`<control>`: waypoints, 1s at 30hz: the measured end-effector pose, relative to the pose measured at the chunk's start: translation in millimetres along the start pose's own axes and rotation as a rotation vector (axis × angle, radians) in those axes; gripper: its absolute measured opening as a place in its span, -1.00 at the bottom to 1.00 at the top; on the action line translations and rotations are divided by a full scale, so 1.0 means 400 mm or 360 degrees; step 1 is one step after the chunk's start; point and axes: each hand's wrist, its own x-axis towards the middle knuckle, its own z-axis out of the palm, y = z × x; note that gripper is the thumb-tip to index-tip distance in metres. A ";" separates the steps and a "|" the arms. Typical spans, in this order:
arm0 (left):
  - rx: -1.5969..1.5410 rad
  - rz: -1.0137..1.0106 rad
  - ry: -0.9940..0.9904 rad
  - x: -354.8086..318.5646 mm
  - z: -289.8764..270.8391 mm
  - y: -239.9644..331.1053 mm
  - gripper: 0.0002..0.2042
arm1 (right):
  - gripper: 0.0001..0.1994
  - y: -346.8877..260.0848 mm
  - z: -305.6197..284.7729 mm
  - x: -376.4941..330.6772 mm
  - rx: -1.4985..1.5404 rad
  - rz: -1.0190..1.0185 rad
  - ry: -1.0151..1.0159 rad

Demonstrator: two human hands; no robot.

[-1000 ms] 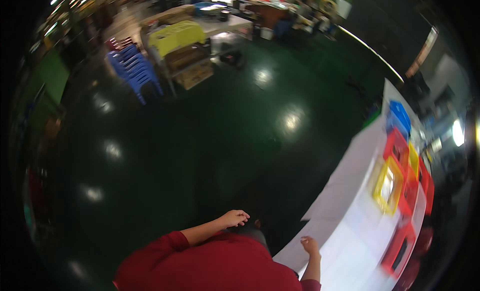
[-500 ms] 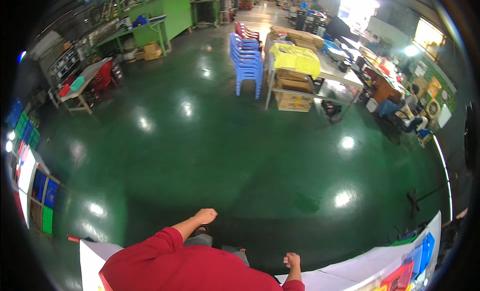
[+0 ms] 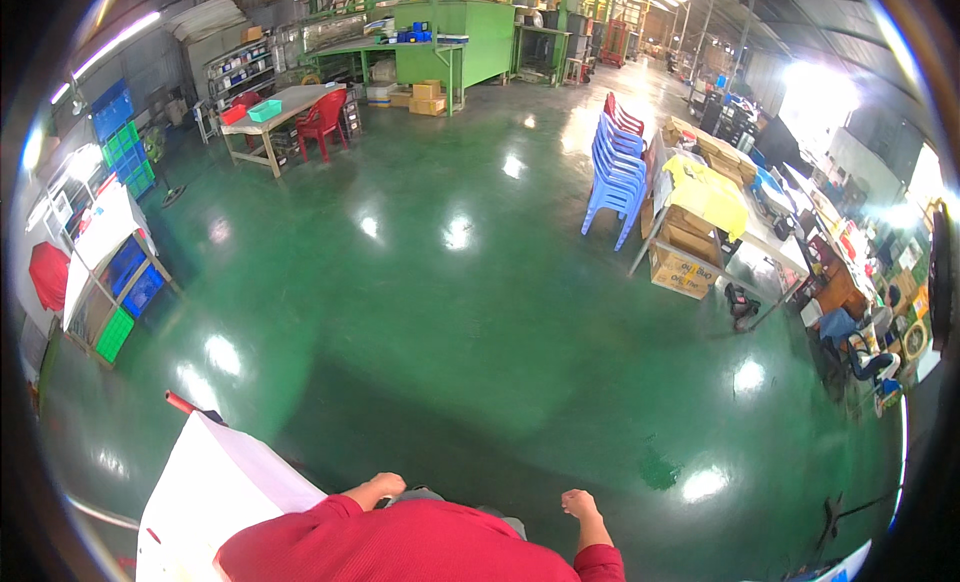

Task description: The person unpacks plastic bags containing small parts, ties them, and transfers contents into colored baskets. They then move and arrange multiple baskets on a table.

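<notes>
My left hand (image 3: 381, 485) hangs at my side with its fingers curled and nothing in it. It sits just right of a white-covered table (image 3: 215, 492). My right hand (image 3: 580, 504) is closed in a loose fist, empty, above the green floor (image 3: 470, 312). Both arms are in red sleeves (image 3: 420, 547) at the lower edge.
A stack of blue plastic chairs (image 3: 615, 172) stands beside a table with a yellow cover (image 3: 712, 194) and cardboard boxes (image 3: 685, 267). At the far left are a work table with a red chair (image 3: 322, 122) and shelves with blue and green crates (image 3: 125, 292). A green booth (image 3: 470, 37) stands at the back.
The view has swung left: the white table with coloured crates left the right side, and a white-covered table now shows at lower left. Both hands stay low and empty.
</notes>
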 end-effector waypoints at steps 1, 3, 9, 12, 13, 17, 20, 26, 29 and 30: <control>-0.0166 -0.0010 0.0138 -0.012 -0.006 -0.022 -0.72 | -0.76 -0.004 0.030 0.010 -0.0346 -0.0253 -0.0068; -0.0496 -0.0021 0.0399 -0.032 -0.021 -0.050 -0.71 | -0.82 -0.011 0.092 0.027 -0.0820 -0.0580 -0.0025; -0.0338 -0.0264 0.0371 -0.088 -0.119 -0.279 -0.68 | -0.83 -0.207 0.265 0.032 -0.0480 -0.0172 -0.0098; -0.0441 -0.0465 0.0407 -0.111 -0.131 -0.391 -0.69 | -0.80 -0.320 0.323 0.026 -0.0428 -0.0325 -0.0126; -0.0543 -0.0428 0.0500 -0.103 -0.101 -0.441 -0.69 | -0.79 -0.348 0.340 0.031 -0.0443 -0.0407 -0.0130; -0.0675 -0.0475 0.0614 -0.131 0.013 -0.570 -0.70 | -0.73 -0.476 0.363 0.031 -0.0600 -0.0514 -0.0354; -0.0027 -0.0301 0.0234 -0.139 0.082 -0.616 -0.73 | -0.75 -0.527 0.365 0.027 -0.0766 -0.0705 -0.0318; 0.0095 -0.0271 -0.0059 -0.170 0.184 -0.575 -0.74 | -0.76 -0.594 0.316 0.016 -0.1056 -0.0769 -0.0392; 0.0007 -0.0314 0.0034 -0.150 0.140 -0.507 -0.74 | -0.76 -0.566 0.264 0.091 -0.0998 -0.0758 -0.0401; -0.0010 -0.0341 0.0090 -0.156 0.100 -0.477 -0.74 | -0.75 -0.570 0.240 0.116 -0.1027 -0.0705 -0.0432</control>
